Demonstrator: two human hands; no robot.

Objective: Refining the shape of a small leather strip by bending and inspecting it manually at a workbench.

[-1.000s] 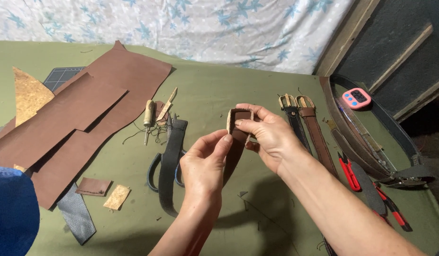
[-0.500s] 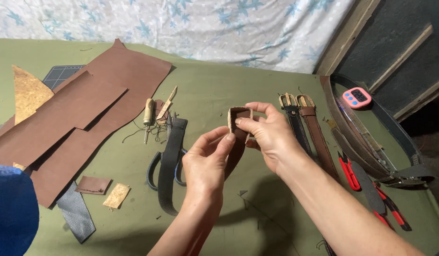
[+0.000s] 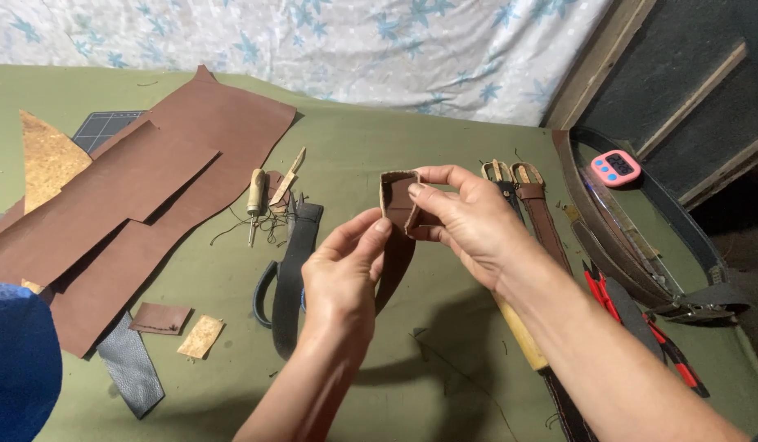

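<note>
My right hand [image 3: 469, 221] pinches a small folded loop of brown leather [image 3: 399, 200] at the end of a brown strap [image 3: 395, 262] that hangs down toward the green table [image 3: 354, 147]. My left hand [image 3: 342, 274] sits just below and left of the loop, thumb and forefinger touching the strap near its bend. Both hands are raised above the table, near its middle.
Large brown leather sheets [image 3: 141, 188] lie at the left, with small scraps [image 3: 159, 317] in front. A wooden-handled awl [image 3: 254, 200] and a black strap [image 3: 290, 274] lie left of my hands. Two buckled belts [image 3: 530, 205], red pliers [image 3: 600, 290], a pink timer [image 3: 616, 168] and a coiled belt [image 3: 681, 270] lie right.
The leather loop has turned slightly in my fingers and my hands have shifted a little; the view has drifted. Nothing was let go.
</note>
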